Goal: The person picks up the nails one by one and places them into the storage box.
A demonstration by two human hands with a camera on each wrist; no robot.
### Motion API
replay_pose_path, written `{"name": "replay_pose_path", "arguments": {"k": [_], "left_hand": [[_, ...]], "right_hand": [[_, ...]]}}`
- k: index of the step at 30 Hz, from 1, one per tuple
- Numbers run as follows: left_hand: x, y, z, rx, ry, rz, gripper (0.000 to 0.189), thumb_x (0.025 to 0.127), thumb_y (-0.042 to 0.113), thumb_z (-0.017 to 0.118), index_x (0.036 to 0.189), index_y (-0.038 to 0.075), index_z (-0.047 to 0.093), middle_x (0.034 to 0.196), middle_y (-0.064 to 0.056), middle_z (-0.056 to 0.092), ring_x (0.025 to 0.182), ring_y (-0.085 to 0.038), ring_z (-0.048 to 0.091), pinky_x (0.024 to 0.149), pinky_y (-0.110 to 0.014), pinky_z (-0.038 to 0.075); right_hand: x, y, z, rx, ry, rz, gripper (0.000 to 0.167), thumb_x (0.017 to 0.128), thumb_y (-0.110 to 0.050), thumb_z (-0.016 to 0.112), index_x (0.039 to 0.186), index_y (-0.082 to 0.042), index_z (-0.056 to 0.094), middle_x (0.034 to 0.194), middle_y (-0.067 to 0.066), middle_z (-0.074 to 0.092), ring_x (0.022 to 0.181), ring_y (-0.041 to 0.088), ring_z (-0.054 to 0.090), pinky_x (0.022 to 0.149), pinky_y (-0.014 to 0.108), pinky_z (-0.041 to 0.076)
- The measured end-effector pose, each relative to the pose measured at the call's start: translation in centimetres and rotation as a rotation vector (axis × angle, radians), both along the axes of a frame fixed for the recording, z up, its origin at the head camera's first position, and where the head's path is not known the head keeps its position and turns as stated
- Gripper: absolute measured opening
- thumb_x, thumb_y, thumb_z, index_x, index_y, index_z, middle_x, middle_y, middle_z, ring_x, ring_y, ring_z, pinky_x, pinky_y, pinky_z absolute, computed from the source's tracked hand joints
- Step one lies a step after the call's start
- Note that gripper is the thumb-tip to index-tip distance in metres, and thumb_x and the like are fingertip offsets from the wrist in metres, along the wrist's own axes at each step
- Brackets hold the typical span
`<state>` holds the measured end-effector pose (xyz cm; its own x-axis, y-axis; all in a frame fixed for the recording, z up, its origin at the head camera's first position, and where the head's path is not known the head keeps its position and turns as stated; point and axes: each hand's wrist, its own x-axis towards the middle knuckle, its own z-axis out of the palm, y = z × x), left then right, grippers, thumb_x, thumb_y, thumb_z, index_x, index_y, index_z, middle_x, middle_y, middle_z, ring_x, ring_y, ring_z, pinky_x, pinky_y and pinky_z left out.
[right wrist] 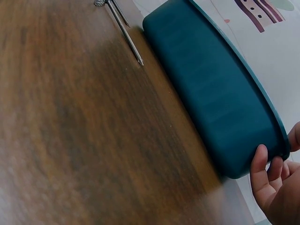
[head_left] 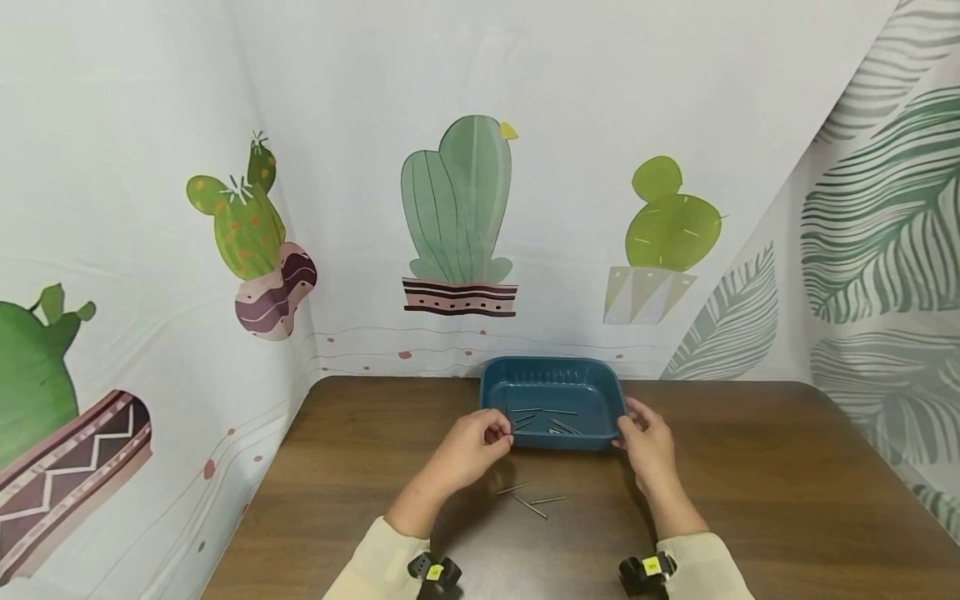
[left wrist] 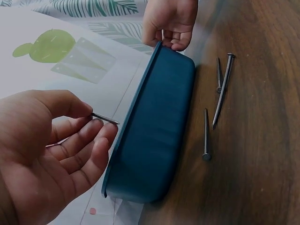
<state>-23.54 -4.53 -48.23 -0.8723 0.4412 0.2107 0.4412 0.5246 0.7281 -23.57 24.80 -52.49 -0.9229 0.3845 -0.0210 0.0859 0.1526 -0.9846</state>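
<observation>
A dark blue plastic tray (head_left: pixel 562 443) stands on the table, with several nails (head_left: pixel 560 411) lying on its floor. My left hand (head_left: pixel 472 446) is at the tray's near left corner. Between its thumb and fingertips it pinches a nail (left wrist: pixel 105 118), whose point is right at the rim in the left wrist view. At the opposite end, my right hand (head_left: pixel 649 443) grips the tray's near right corner, thumb and fingers on either side of the rim. Three loose nails (left wrist: pixel 224 91) lie on the wood in front of the tray.
The brown wooden table (head_left: pixel 757 483) ends at the back against a white cloth (head_left: pixel 570 250) printed with cacti and leaves. The tray stands close to that back edge. Each wrist wears a black camera (head_left: pixel 645 575).
</observation>
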Motion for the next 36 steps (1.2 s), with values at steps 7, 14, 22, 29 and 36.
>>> {"name": "replay_pose_path", "arguments": {"k": [7, 14, 22, 29, 36], "left_hand": [[-0.3, -0.3, 0.2, 0.031, 0.001, 0.022, 0.004, 0.096, 0.016, 0.067, 0.093, 0.016, 0.065, 0.091, 0.005, 0.066, 0.084, -0.007, 0.060, 0.079, -0.022, 0.053], [-0.9, -0.2, 0.6, 0.046, -0.003, 0.049, 0.008, 0.098, 0.021, 0.066, 0.095, 0.014, 0.065, 0.091, 0.004, 0.067, 0.084, -0.008, 0.061, 0.079, -0.023, 0.053], [-1.9, 0.1, 1.1, 0.065, 0.031, 0.123, 0.007, 0.098, 0.022, 0.066, 0.096, 0.015, 0.065, 0.092, 0.003, 0.067, 0.085, -0.011, 0.061, 0.079, -0.026, 0.053], [-2.7, 0.3, 1.3, 0.114, 0.033, 0.149, 0.005, 0.097, 0.020, 0.067, 0.097, 0.015, 0.066, 0.092, 0.001, 0.068, 0.083, -0.012, 0.060, 0.077, -0.026, 0.053], [-3.3, 0.7, 1.4, 0.131, 0.038, 0.181, 0.005, 0.096, 0.018, 0.068, 0.098, 0.014, 0.068, 0.091, -0.001, 0.070, 0.081, -0.011, 0.061, 0.075, -0.025, 0.053]], "right_hand": [[0.1, -0.3, 0.2, -0.009, 0.003, 0.003, 0.049, 0.096, -0.004, 0.049, 0.144, 0.004, 0.049, 0.112, 0.009, 0.043, 0.086, 0.006, 0.052, 0.066, 0.020, 0.058], [0.1, -0.3, -0.2, 0.004, -0.013, -0.001, 0.049, 0.095, -0.005, 0.049, 0.144, 0.003, 0.049, 0.113, 0.011, 0.045, 0.089, 0.010, 0.053, 0.066, 0.021, 0.059], [-0.1, -0.1, -0.1, 0.001, -0.002, -0.001, 0.049, 0.095, -0.005, 0.049, 0.144, 0.002, 0.049, 0.115, 0.010, 0.042, 0.086, 0.006, 0.052, 0.065, 0.019, 0.058], [-0.1, 0.0, 0.0, 0.008, 0.001, -0.001, 0.049, 0.096, -0.005, 0.049, 0.144, 0.002, 0.050, 0.114, 0.010, 0.043, 0.085, 0.007, 0.052, 0.065, 0.019, 0.058], [0.0, 0.0, 0.1, 0.011, -0.012, -0.003, 0.049, 0.096, -0.005, 0.049, 0.144, 0.002, 0.049, 0.117, 0.011, 0.042, 0.087, 0.008, 0.052, 0.068, 0.022, 0.060]]}}
